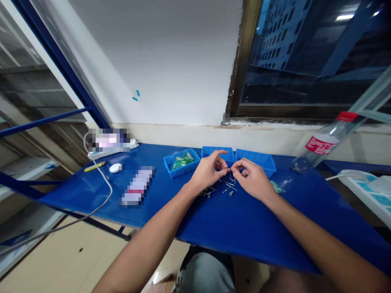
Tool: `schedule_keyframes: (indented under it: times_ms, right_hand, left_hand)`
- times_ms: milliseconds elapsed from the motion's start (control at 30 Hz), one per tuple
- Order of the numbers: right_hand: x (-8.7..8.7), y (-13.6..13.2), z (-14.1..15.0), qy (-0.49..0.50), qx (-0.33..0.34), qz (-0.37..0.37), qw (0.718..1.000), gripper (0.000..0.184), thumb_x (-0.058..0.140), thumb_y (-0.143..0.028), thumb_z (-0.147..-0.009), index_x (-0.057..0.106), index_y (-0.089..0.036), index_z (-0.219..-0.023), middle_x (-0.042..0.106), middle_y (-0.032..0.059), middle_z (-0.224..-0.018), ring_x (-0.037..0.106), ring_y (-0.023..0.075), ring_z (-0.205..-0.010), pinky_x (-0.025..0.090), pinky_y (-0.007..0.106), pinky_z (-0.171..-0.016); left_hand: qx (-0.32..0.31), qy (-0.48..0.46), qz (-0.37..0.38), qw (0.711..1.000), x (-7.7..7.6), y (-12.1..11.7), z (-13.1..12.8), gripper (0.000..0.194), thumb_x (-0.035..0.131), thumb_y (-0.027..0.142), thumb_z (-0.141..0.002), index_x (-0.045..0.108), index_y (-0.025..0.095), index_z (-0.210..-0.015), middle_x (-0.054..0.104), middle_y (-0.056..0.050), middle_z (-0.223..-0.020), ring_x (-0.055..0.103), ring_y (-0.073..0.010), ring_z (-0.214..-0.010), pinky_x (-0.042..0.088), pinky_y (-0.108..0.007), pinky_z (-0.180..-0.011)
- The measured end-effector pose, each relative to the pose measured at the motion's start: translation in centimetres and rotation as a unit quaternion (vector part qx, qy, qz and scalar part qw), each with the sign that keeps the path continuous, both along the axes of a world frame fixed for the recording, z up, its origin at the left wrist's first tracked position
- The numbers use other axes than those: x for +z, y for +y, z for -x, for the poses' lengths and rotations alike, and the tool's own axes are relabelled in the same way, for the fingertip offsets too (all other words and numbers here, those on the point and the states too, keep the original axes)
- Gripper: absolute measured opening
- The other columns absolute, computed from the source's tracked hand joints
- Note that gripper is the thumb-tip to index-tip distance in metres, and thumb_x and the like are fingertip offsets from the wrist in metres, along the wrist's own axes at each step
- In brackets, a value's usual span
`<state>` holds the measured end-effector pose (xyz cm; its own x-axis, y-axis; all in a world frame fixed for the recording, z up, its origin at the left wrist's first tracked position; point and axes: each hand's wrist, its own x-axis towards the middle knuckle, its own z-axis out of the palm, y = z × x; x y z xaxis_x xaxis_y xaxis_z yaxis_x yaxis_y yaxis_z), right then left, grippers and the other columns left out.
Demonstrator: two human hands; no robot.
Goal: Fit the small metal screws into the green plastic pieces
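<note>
Forearms angled inward over the blue bench (pixel 259 232). Left hand (pixel 207 173) and right hand (pixel 252 179) grip clamped together on a thin metal pin (pixel 229 168), held above loose pins (pixel 228 184), just before a blue bin (pixel 218 153).

A smooth, glossy blue finish is shown by the tabletop (pixel 253 236). Upon it are laid shiny thin metal pins (pixel 229 184), matt blue plastic bins (pixel 181 169) and a glossy clear plastic bottle (pixel 320 143).
</note>
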<state>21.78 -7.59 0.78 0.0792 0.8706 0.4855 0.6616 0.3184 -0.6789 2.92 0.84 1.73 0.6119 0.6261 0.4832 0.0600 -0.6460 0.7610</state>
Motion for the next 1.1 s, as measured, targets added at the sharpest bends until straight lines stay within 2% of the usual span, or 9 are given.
schedule_keyframes:
  times_ms: [200, 367, 467, 567, 667, 733, 800, 967, 1100]
  right_hand:
    - [0.1, -0.1, -0.3, -0.049, 0.033, -0.014, 0.998, 0.020, 0.057, -0.035, -0.099, 0.069, -0.021, -0.092, 0.066, 0.0041, -0.086, 0.058, 0.0166, -0.068, 0.046, 0.030, -0.064]
    - [-0.4, 0.1, -0.1, -0.060, 0.055, -0.002, 0.997, 0.026, 0.055, -0.039, -0.102, 0.073, -0.022, -0.096, 0.068, 0.0047, -0.088, 0.059, 0.0171, -0.068, 0.047, 0.031, -0.064]
    - [-0.6, 0.3, -0.3, 0.005, 0.053, 0.016, 0.998, 0.029, 0.057, -0.045, -0.101, 0.073, -0.022, -0.094, 0.070, 0.0056, -0.089, 0.063, 0.0184, -0.072, 0.049, 0.030, -0.064]
    - [-0.6, 0.5, -0.8, 0.132, 0.020, 0.036, 0.990, 0.032, 0.062, -0.052, -0.098, 0.071, -0.021, -0.097, 0.072, 0.0064, -0.089, 0.067, 0.0196, -0.076, 0.051, 0.029, -0.063]
    - [-0.5, 0.9, -1.6, 0.224, 0.001, 0.046, 0.973, 0.036, 0.065, -0.056, -0.094, 0.070, -0.021, -0.100, 0.071, 0.0058, -0.084, 0.064, 0.0168, -0.068, 0.046, 0.026, -0.054]
    - [-0.4, 1.1, -2.0, 0.259, -0.001, 0.047, 0.965, 0.036, 0.066, -0.056, -0.093, 0.070, -0.021, -0.100, 0.069, 0.0052, -0.081, 0.060, 0.0148, -0.062, 0.042, 0.025, -0.048]
    - [-0.3, 1.2, -2.3, 0.278, -0.004, 0.048, 0.959, 0.035, 0.066, -0.055, -0.093, 0.070, -0.020, -0.101, 0.068, 0.0048, -0.080, 0.058, 0.0136, -0.060, 0.040, 0.024, -0.046]
    - [-0.1, 1.6, -2.3, 0.266, -0.001, 0.059, 0.962, 0.034, 0.063, -0.053, -0.094, 0.069, -0.020, -0.101, 0.068, 0.0040, -0.078, 0.058, 0.0134, -0.060, 0.040, 0.023, -0.047]
    - [0.6, 1.8, -1.7, 0.184, 0.009, 0.088, 0.979, 0.034, 0.063, -0.053, -0.093, 0.070, -0.020, -0.095, 0.071, 0.0032, -0.074, 0.059, 0.0134, -0.053, 0.044, 0.026, -0.049]
  left_hand:
    - [-0.033, -0.101, 0.162, 0.981, -0.2, 0.6, -0.2, 0.039, 0.080, 0.016, -0.083, 0.067, 0.013, -0.119, 0.076, -0.011, -0.104, 0.075, -0.0164, -0.087, 0.062, -0.034, -0.087]
    - [-0.062, -0.113, 0.205, 0.970, 0.0, 0.5, -0.2, 0.046, 0.085, 0.023, -0.081, 0.067, 0.013, -0.121, 0.078, -0.013, -0.105, 0.075, -0.0185, -0.091, 0.062, -0.039, -0.093]
    - [-0.061, -0.129, 0.216, 0.966, 0.4, 0.4, -0.1, 0.050, 0.087, 0.025, -0.080, 0.066, 0.014, -0.124, 0.076, -0.016, -0.118, 0.076, -0.0207, -0.098, 0.061, -0.041, -0.097]
    - [-0.027, -0.138, 0.207, 0.968, 0.7, 0.6, 0.1, 0.040, 0.079, 0.032, -0.089, 0.066, 0.015, -0.123, 0.074, -0.017, -0.122, 0.075, -0.0227, -0.104, 0.060, -0.040, -0.097]
    - [0.051, -0.094, 0.159, 0.982, 0.9, 0.8, 0.4, 0.030, 0.068, 0.036, -0.096, 0.069, 0.014, -0.117, 0.077, -0.014, -0.109, 0.075, -0.0218, -0.096, 0.061, -0.038, -0.088]
    - [0.094, -0.028, 0.083, 0.992, 0.9, 0.8, 0.6, 0.025, 0.065, 0.034, -0.098, 0.072, 0.015, -0.113, 0.078, -0.011, -0.103, 0.075, -0.0214, -0.092, 0.060, -0.036, -0.085]
    - [0.104, 0.048, -0.009, 0.993, 0.9, 0.7, 0.7, 0.021, 0.063, 0.032, -0.099, 0.074, 0.017, -0.109, 0.079, -0.009, -0.103, 0.074, -0.0215, -0.092, 0.059, -0.036, -0.084]
    - [0.004, 0.194, -0.167, 0.967, 0.5, 0.4, 0.9, 0.028, 0.063, 0.035, -0.099, 0.075, 0.017, -0.117, 0.077, -0.011, -0.118, 0.072, -0.0262, -0.110, 0.054, -0.040, -0.101]
    - [-0.060, 0.258, -0.192, 0.945, 0.1, 0.3, 0.8, 0.039, 0.068, 0.041, -0.096, 0.073, 0.016, -0.125, 0.075, -0.014, -0.126, 0.069, -0.0286, -0.118, 0.052, -0.039, -0.106]
